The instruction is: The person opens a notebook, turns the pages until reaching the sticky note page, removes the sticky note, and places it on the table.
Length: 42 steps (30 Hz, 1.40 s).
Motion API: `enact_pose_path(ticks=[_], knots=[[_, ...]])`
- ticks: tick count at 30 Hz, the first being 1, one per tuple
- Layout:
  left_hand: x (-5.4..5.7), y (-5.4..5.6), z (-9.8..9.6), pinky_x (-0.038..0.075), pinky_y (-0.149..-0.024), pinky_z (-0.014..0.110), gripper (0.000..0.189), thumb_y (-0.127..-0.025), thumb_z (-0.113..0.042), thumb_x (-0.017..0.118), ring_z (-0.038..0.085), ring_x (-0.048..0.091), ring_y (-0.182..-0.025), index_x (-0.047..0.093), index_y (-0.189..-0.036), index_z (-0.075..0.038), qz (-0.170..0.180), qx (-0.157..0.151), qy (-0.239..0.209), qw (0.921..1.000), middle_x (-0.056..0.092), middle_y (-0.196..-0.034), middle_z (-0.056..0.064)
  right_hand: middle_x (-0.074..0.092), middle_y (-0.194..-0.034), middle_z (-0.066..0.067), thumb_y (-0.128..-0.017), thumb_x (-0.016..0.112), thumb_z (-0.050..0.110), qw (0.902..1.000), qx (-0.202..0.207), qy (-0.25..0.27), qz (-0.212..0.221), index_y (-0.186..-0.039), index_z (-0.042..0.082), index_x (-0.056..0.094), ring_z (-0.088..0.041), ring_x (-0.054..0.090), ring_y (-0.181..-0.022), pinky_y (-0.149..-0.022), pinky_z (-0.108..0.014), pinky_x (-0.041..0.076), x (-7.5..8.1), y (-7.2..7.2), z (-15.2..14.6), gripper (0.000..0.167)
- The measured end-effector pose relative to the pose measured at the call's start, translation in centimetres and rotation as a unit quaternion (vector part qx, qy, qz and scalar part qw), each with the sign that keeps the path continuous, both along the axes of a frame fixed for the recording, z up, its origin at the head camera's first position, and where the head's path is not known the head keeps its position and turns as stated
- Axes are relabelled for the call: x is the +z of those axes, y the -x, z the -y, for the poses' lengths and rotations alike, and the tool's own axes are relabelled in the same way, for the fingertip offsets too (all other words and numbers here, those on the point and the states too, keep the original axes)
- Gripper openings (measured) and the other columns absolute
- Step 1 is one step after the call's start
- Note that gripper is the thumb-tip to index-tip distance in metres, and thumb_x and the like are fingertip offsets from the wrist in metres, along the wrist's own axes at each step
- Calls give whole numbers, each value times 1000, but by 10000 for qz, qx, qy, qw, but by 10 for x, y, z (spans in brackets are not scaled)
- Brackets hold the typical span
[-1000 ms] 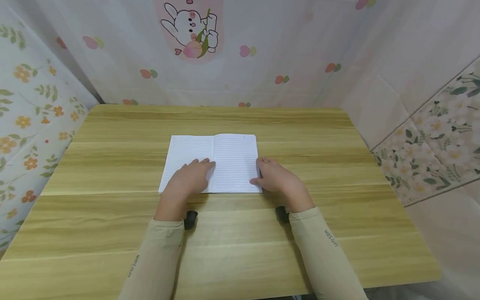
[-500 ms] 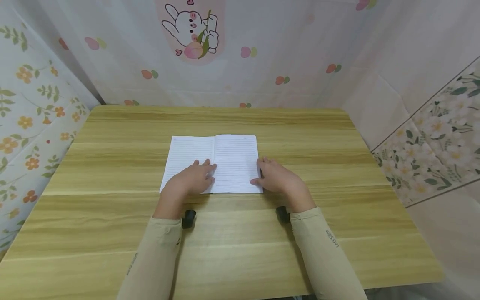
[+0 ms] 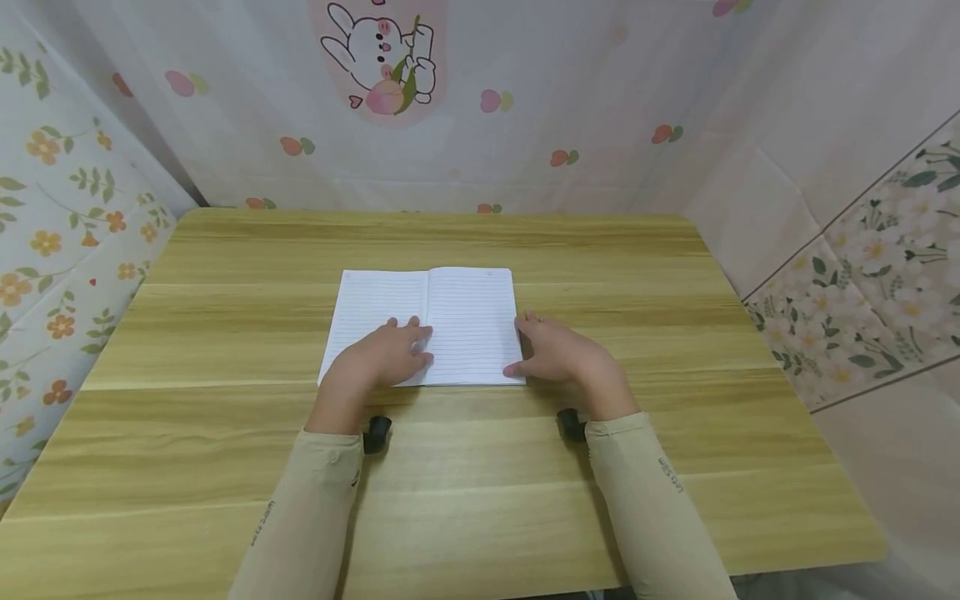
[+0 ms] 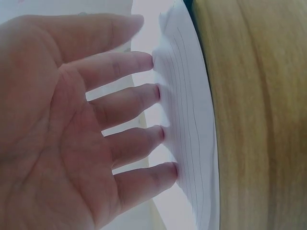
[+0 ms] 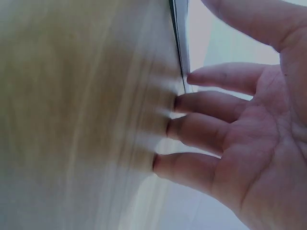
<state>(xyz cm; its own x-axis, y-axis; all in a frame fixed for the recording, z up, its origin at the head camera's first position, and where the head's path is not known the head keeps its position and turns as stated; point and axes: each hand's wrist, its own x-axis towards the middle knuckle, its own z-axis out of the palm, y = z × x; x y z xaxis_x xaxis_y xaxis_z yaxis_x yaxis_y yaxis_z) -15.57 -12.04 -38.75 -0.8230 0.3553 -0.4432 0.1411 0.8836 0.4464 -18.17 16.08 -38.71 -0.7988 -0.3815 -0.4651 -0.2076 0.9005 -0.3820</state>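
Note:
An open notebook point(image 3: 472, 317) with white lined pages lies flat near the middle of the wooden table. My left hand point(image 3: 378, 357) rests on its left page, fingertips by the centre fold. In the left wrist view, the spread, straight fingers touch the lined page point(image 4: 189, 110) at their tips. At the right edge of the notebook is my right hand point(image 3: 562, 354), its thumb tip over the lower corner of the page. The right wrist view shows its extended fingertips reaching the table beside the notebook's edge point(image 5: 180, 43), with the index fingertip right at that edge.
Table wood point(image 3: 465, 500) extends around the notebook on every side. Behind it hangs a curtain point(image 3: 525, 83) with a rabbit print, and floral cloth point(image 3: 75, 250) borders the left. Black wrist devices point(image 3: 377, 434) sit under both wrists.
The left thumb has come out from beside the fingers, and the left hand's fingers are more spread. My right hand has shifted very slightly to the right. The notebook stays in place.

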Motion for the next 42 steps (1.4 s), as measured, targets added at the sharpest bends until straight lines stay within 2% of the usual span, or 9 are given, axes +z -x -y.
enact_pose_path(ticks=[5,9,16,21,27,30,34,37,42], knots=[[-1,0,-1,19,-132,66,64,-112,-36,50,53,10,-164,35,-167,-7,26,71,-117,9999,19,-177,22,17,-176,-26,-98,77,42,9999,6,-105,-113,-167,-1,26,-42,16,-166,-135,-55,20,-2,-1,3,97],[-2,1,-3,21,-131,67,70,-111,-44,52,57,12,-162,35,-166,-5,-45,-1,-151,9999,20,-175,26,21,-175,-28,-98,77,43,9996,24,-183,-204,-166,-3,29,-43,19,-165,-135,-55,22,-4,1,6,96],[-5,2,-8,31,-127,69,92,-99,-61,63,60,14,-160,38,-163,1,-153,-108,1,9998,21,-174,31,28,-172,-30,-98,77,43,9993,124,-178,-313,-164,-7,28,-44,26,-163,-134,-55,25,-4,3,9,96],[-1,-2,-15,37,-123,70,101,-93,-63,71,58,15,-161,37,-163,1,-177,-49,202,9996,21,-175,30,27,-173,-29,-98,76,45,9994,61,-227,-261,-166,-8,20,-44,22,-164,-134,-55,24,-3,4,13,102],[4,-8,-26,34,-122,74,99,-94,-59,73,58,16,-161,37,-161,4,-367,199,503,9979,22,-174,31,16,-176,-29,-99,73,50,9991,-54,-401,-150,-169,-5,10,-43,15,-166,-134,-57,23,-2,5,19,109],[6,-10,-29,34,-121,76,93,-97,-56,70,60,17,-160,39,-159,6,-443,229,656,9966,23,-173,33,15,-176,-29,-99,73,51,9992,-31,-370,-131,-168,-6,9,-43,13,-167,-135,-56,21,0,5,19,110],[7,-8,-28,31,-123,76,80,-106,-46,59,60,14,-161,35,-162,5,-337,125,731,9967,19,-174,32,19,-176,-28,-98,75,50,9998,62,-152,-119,-168,-7,13,-43,16,-166,-135,-55,21,2,5,13,109],[6,-6,-24,25,-125,76,71,-109,-37,48,59,9,-162,29,-166,1,-129,18,577,9982,13,-175,31,25,-174,-27,-94,81,47,9998,121,71,-137,-167,-6,20,-41,23,-165,-134,-54,24,2,6,5,109],[1,-4,-15,21,-128,74,69,-104,-25,34,57,3,-163,23,-170,-7,121,3,165,9998,8,-177,27,42,-166,-23,-91,86,39,9990,271,282,-200,-162,-4,33,-38,38,-157,-131,-53,32,0,3,-4,98]])
